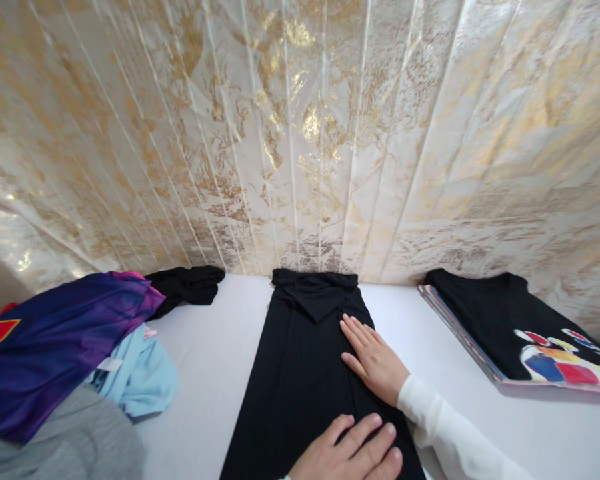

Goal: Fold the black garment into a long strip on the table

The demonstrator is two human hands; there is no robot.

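Note:
A long black garment [300, 373], perhaps trousers or a skirt, lies stretched out on a white surface in front of me. Its far end has a band-like fold with a triangular flap hanging from it. My right hand [375, 360], in a white sleeve, rests flat on the garment's right side with the fingers extended. Nearer to me, my left hand [350, 453] lies palm down on the cloth, fingers spread. The garment's near end runs out of the frame.
On the left are a purple-blue garment [75, 340], a light blue one [147, 377], a grey one [85, 437] and a black cloth [193, 283]. A folded stack topped by a black printed T-shirt [485, 313] lies right. Behind hangs a gold-patterned curtain [300, 133].

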